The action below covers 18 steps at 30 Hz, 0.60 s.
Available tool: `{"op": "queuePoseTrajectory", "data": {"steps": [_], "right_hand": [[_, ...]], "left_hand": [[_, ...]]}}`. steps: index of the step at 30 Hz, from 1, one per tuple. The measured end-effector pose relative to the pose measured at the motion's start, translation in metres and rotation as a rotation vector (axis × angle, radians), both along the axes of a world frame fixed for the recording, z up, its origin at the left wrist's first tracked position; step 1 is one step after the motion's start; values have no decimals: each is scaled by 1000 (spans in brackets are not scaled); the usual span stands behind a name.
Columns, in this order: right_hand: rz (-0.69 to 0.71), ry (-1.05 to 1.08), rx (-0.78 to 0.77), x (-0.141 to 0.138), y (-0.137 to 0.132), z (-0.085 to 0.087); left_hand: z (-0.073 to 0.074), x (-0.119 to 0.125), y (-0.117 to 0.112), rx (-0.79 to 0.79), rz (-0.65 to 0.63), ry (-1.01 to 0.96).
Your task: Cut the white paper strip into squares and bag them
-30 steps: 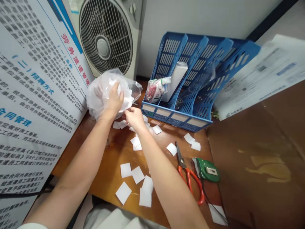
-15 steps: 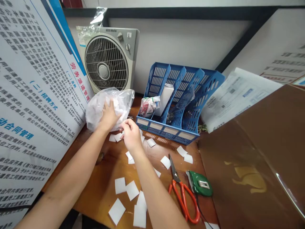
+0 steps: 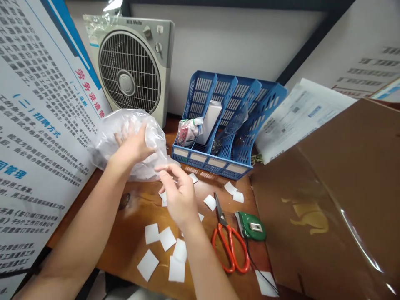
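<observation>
My left hand (image 3: 133, 145) grips a crumpled clear plastic bag (image 3: 104, 143) with white paper pieces inside, held just above the back left of the wooden table (image 3: 134, 210). Its fingers show through the plastic and its thumb lies outside. In front of the bag's mouth hovers my right hand (image 3: 178, 196), fingers loosely apart, nothing visible between them. Several white paper squares (image 3: 167, 238) lie scattered on the table under and around my right forearm.
Red-handled scissors (image 3: 229, 246) and a green tape measure (image 3: 251, 227) lie to the right. A blue file rack (image 3: 233, 108) and a box fan (image 3: 131, 71) stand at the back. A printed poster board (image 3: 37, 125) leans at left, a brown board (image 3: 337, 187) at right.
My right hand has drawn back from the bag's mouth toward me and its fingers have opened. My left hand has lifted and turned the bag. The camera has tilted up slightly.
</observation>
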State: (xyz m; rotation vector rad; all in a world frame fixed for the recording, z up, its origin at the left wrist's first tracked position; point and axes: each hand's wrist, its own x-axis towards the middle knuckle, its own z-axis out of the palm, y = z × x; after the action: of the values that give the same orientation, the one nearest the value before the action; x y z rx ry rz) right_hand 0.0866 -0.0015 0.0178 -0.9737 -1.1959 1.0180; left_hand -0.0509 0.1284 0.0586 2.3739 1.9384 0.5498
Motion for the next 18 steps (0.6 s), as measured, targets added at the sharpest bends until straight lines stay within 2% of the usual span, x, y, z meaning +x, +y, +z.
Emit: {"op": "queuePoseTrajectory", "data": {"steps": [1,3,5,6,8,10,12,14,15,17,18], "right_hand": [[0,-35,4,7,-1,-4],[-111,-252,1,26,-1,-15],[-362,-640,-23,49,7,-32],[-428,-746,-48,60,14,-41],[-399,-870,-64,79,30,-60],[-284,-966,-49,90,46,-76],[-200,-1048,-43,95,57,-87],[-197,-1108,-61,97,59,-92],[-218,-1128,-72,97,58,-92],[-270,-1146,-79,96,49,-82],[-296,-1147,-73,94,43,-72]], "left_hand": [[3,1,-8,-18,60,3],[8,3,-25,-33,126,39],[9,3,-44,5,67,33],[9,3,-55,41,9,-5],[6,0,-79,152,-125,-154],[-1,-5,-100,357,-166,-298],[-13,-15,-115,610,-120,-385],[-27,-30,-121,881,-10,-377],[-35,-38,-121,858,101,-355],[-49,-53,-117,908,202,-366],[-55,-58,-115,826,245,-382]]}}
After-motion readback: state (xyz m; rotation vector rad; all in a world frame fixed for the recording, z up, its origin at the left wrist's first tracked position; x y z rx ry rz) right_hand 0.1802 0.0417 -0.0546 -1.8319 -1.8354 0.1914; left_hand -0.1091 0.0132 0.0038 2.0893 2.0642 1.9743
